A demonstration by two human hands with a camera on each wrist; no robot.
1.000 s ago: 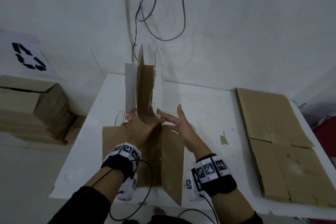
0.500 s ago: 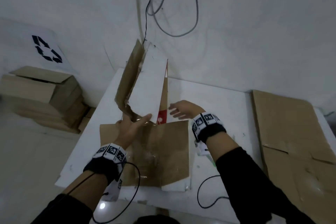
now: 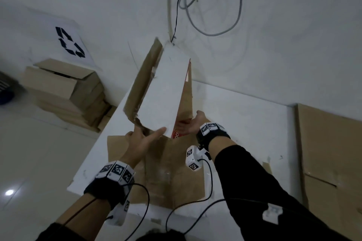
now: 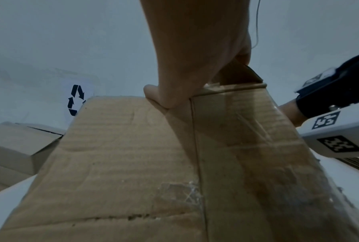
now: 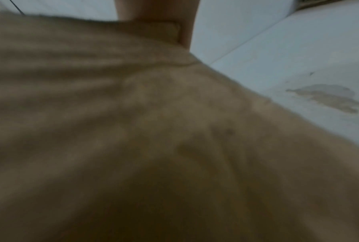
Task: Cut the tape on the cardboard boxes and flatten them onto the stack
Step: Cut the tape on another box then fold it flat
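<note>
A cut-open cardboard box (image 3: 156, 164) lies partly flat on the white table (image 3: 244, 115), brown inside up. One white-faced panel (image 3: 166, 92) and a brown flap (image 3: 141, 84) still stand up, leaning left. My left hand (image 3: 145, 139) holds the raised panel's lower edge; the left wrist view shows the thumb (image 4: 153, 93) pressed on the cardboard (image 4: 122, 155) and the fingers over the fold. Clear tape (image 4: 257, 131) clings to the box. My right hand (image 3: 190, 125) reaches under the raised panel onto the cardboard (image 5: 133, 131), and its fingers are hidden there.
A stack of flattened cardboard (image 3: 329, 152) lies on the table's right side. Several boxes (image 3: 64, 92) are piled on the floor at the left, under a recycling sign (image 3: 69, 43). Cables (image 3: 215, 33) hang on the wall behind. Wrist-camera wires trail over the table's near edge.
The box stood upright between both hands; its near part now lies flat and the raised panels lean left. My right hand has moved left under the raised panel.
</note>
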